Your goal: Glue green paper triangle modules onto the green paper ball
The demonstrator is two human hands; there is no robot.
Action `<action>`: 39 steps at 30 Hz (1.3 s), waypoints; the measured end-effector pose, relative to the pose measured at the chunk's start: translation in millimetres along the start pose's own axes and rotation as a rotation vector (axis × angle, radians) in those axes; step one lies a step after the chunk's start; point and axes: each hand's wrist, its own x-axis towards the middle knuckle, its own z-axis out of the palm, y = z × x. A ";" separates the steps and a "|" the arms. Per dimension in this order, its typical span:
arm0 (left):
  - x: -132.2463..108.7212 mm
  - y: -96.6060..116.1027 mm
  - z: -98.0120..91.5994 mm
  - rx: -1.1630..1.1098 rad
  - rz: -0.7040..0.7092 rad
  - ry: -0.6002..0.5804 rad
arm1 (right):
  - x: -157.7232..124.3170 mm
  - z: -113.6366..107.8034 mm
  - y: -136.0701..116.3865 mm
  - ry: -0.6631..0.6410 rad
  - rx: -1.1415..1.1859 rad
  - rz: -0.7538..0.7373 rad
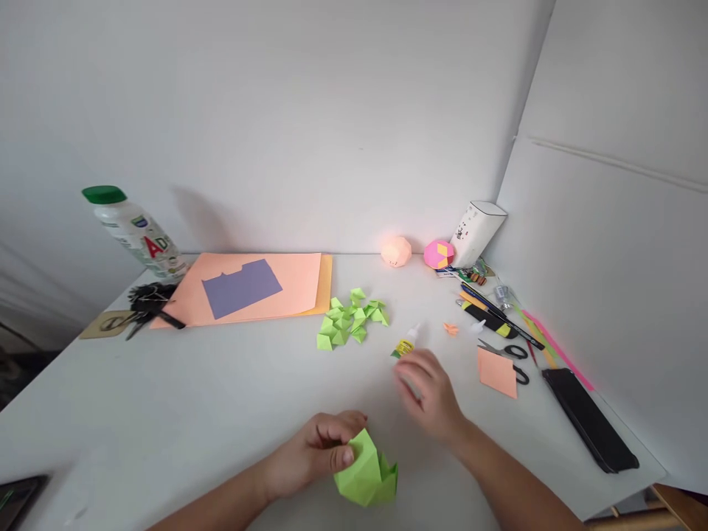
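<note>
My left hand point(318, 451) grips a light green folded-paper shape point(362, 472), thumb on its near side and fingers behind. The shape is a faceted, partly formed shell with pointed tips along its right side. My right hand point(434, 398) hovers over the table to the right, fingers curved and parted from the thumb, with nothing visible between them. Just beyond its fingertips lies a small glue bottle point(406, 343) with a yellow label and a green end; whether they touch I cannot tell. Several loose green folded paper pieces point(346, 321) are heaped further back.
Peach paper sheets point(299, 284) with a purple piece point(243, 289) lie back left, beside a white bottle point(141, 232). Two paper balls, peach point(396, 252) and pink point(439, 254), sit by the wall. Scissors point(517, 352), peach squares point(496, 371), pens point(503, 317) and a black case point(589, 420) line the right.
</note>
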 end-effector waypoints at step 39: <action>-4.8 -8.4 -7.0 -0.045 -0.232 0.035 | -5.7 -9.0 -23.5 -0.085 1.018 0.594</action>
